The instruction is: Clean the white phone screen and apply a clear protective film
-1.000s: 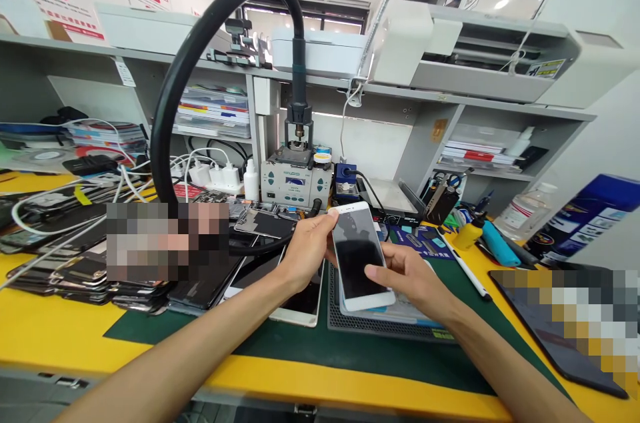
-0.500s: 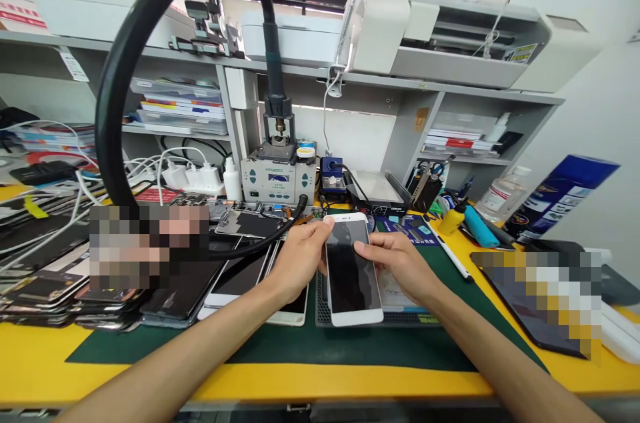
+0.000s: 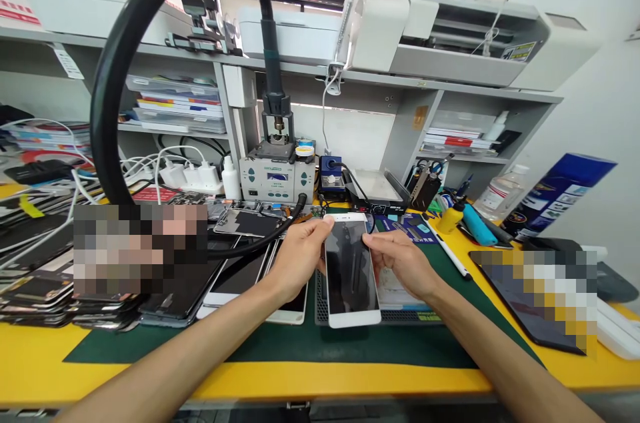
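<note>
Right thumb has slid off the screen to the phone's right edge since half a second ago; phone is otherwise in about the same spot. White phone [image 3: 353, 276] sits just below frame centre, screen up, tilted toward the camera. Left hand [image 3: 300, 256] grips the upper left side, thumb on the top corner, fingers behind. Right hand [image 3: 403, 259] pinches the upper right edge, thumb in front, fingers curled. Forearms angle in from both lower corners.

Room: strip of green mat [image 3: 280, 351] below the phone, then the yellow desk edge [image 3: 300, 379]. Phone's lower part overhangs a black mesh pad [image 3: 323, 311]. Tight at left: black hose [image 3: 105, 109] ends near the left wrist, stacked phones [image 3: 105, 309] beyond. White pen [image 3: 453, 253] lies right of the right hand.

Materials: glossy dark glass with reflections, smooth white bezel, rounded corners; ribbed-looking pad, matte mat, thick rubbery hose.
</note>
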The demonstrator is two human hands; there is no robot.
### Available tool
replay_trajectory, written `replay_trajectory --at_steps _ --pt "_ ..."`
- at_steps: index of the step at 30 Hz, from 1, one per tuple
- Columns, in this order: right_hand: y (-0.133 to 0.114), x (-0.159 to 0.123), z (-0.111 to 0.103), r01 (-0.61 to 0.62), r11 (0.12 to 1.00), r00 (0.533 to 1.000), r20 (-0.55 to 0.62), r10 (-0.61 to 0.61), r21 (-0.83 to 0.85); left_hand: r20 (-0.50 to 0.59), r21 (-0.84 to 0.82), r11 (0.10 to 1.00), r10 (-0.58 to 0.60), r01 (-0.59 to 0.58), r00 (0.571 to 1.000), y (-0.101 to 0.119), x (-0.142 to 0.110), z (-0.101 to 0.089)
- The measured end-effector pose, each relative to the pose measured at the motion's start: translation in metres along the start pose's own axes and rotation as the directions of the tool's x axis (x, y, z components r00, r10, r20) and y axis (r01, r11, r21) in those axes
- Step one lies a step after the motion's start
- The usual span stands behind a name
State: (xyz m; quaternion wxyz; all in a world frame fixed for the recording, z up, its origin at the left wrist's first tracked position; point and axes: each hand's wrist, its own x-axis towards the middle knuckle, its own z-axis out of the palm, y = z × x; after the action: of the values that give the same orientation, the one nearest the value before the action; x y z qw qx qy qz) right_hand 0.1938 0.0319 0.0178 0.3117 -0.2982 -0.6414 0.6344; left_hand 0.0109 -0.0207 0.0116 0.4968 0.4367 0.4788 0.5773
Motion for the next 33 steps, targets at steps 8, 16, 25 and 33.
replay_trajectory --at_steps 8,16,25,33 --pt "-0.003 0.000 -0.002 -0.013 1.000 1.000 0.008 0.013 -0.013 0.022 0.000 1.000 -0.021 0.021 1.000 0.003 -0.002 0.001" --pt "-0.006 -0.004 0.013 0.100 0.959 0.988 -0.087 -0.127 -0.265 0.065 -0.010 1.000 -0.028 0.029 0.998 0.002 -0.005 0.006" --pt "-0.008 -0.002 0.004 0.023 0.974 0.993 -0.105 -0.048 -0.227 0.108 -0.049 0.996 -0.066 0.071 0.992 0.000 -0.005 0.006" --pt "-0.008 -0.002 0.000 0.037 0.973 0.993 -0.098 -0.060 -0.226 0.137 -0.072 0.995 -0.065 0.076 0.988 0.002 -0.006 0.007"
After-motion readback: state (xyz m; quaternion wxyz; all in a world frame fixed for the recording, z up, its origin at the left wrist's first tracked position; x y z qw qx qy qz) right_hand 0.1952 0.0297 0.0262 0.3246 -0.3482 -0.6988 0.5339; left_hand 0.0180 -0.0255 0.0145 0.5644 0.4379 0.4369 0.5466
